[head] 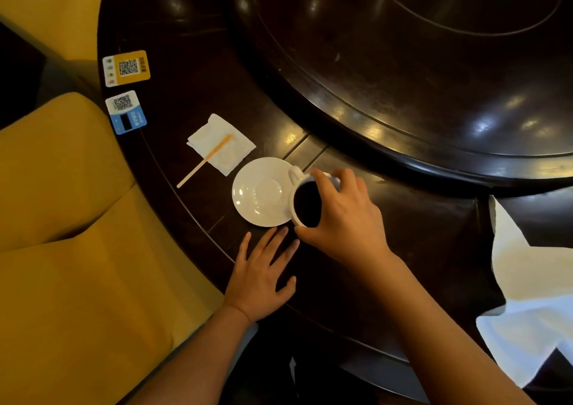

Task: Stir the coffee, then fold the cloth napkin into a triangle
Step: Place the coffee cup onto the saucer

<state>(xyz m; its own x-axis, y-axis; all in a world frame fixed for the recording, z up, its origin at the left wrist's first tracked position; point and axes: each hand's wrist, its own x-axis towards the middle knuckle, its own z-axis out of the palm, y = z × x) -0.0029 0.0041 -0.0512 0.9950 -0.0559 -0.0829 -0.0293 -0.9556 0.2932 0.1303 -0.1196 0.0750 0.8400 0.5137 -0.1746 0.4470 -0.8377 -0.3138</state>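
Observation:
My right hand (344,218) grips a white coffee cup (305,203) by its rim from above; the cup holds dark coffee and its handle points up-left. It is at the right edge of an empty white saucer (260,192). My left hand (262,273) lies flat on the dark table, fingers spread, just below the saucer. A wooden stir stick (204,160) rests across a small white paper napkin (221,144) up-left of the saucer. The white cloth napkin (527,299) lies crumpled at the right edge of the view.
The dark round table (192,73) carries a raised turntable (434,63) at the back right. Two QR code cards, one yellow (127,68) and one blue (125,111), sit near the left rim. Yellow seat cushions (62,218) fill the left side.

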